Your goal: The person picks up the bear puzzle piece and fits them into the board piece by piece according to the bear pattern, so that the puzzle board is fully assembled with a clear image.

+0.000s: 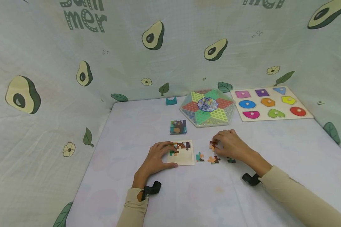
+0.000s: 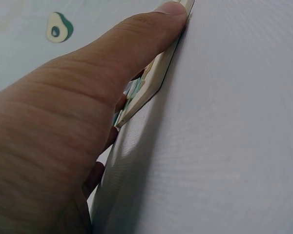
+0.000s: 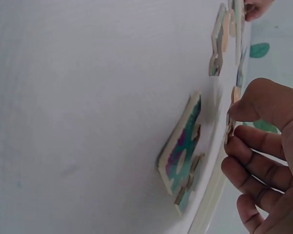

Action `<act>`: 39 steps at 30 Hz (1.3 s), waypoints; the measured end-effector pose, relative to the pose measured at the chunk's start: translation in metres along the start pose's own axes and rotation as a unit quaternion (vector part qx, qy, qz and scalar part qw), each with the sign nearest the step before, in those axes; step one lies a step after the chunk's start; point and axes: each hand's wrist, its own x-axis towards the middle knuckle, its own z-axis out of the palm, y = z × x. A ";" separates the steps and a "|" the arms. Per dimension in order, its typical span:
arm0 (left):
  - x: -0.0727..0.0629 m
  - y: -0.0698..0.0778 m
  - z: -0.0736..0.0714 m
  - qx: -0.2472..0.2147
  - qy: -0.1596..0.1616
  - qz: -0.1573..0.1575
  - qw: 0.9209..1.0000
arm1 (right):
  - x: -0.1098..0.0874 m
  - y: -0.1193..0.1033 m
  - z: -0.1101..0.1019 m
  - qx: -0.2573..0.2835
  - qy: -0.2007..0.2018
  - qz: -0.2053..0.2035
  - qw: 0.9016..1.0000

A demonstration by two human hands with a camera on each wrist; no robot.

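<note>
My left hand (image 1: 156, 159) grips the left side of a wooden jigsaw tray (image 1: 187, 159), its thumb along the near edge and fingertips over the far left part. Joined pieces with a brown bear's face (image 1: 181, 145) fill the tray's upper part; bare wood shows lower right. To the right of the tray, my right hand (image 1: 233, 145) pinches a brown and orange jigsaw piece (image 1: 213, 145) between thumb and fingers. Loose on the table lie a teal and orange piece (image 1: 200, 157), orange and brown pieces (image 1: 214, 160), and dark green pieces (image 1: 231, 160), partly hidden by the right hand.
A bear picture card (image 1: 178, 127) lies beyond the tray. Farther back are a small teal block (image 1: 171, 101), a hexagonal star-patterned game board (image 1: 207, 118) and a wooden shape board (image 1: 258, 117) with knobbed pieces. An avocado-print cloth (image 1: 182, 69) hangs behind the table.
</note>
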 end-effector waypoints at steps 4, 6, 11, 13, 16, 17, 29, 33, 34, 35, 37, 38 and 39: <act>0.000 0.000 0.000 -0.001 0.001 0.001 1.000 | 0.001 0.000 -0.002 0.002 0.005 -0.003 1.000; 0.000 0.000 0.000 0.000 -0.001 -0.001 1.000 | 0.001 0.000 -0.003 0.002 0.007 -0.006 1.000; 0.000 0.000 0.000 0.000 -0.003 -0.005 1.000 | 0.004 -0.004 -0.004 0.007 0.012 -0.014 1.000; 0.000 0.000 0.000 -0.002 0.000 -0.003 1.000 | 0.006 -0.006 -0.004 0.009 0.015 -0.020 1.000; 0.001 0.000 0.001 -0.003 0.000 -0.002 1.000 | 0.009 -0.009 -0.004 0.008 0.020 -0.030 0.999; 0.001 0.000 0.001 -0.003 0.001 -0.001 1.000 | 0.009 -0.010 -0.005 0.008 0.021 -0.033 0.999; 0.001 0.000 0.000 0.009 -0.004 -0.005 1.000 | 0.020 -0.026 -0.007 0.017 0.019 -0.055 0.998; 0.001 0.000 0.000 0.009 -0.008 -0.006 1.000 | 0.024 -0.031 -0.007 0.017 0.023 -0.070 0.997; 0.000 0.000 -0.001 0.008 -0.009 -0.006 1.000 | 0.025 -0.032 -0.007 0.017 0.025 -0.075 0.997; 0.000 0.000 0.000 0.007 -0.009 -0.005 1.000 | 0.026 -0.033 -0.007 0.018 0.025 -0.078 0.997; 0.000 0.000 0.000 0.007 -0.009 -0.006 1.000 | 0.027 -0.035 -0.007 0.018 0.026 -0.082 0.996; 0.000 0.000 0.000 0.007 -0.010 -0.006 1.000 | 0.027 -0.036 -0.007 0.019 0.026 -0.083 0.996; 0.000 0.000 0.000 0.007 -0.010 -0.007 1.000 | 0.028 -0.036 -0.006 0.019 0.025 -0.084 0.996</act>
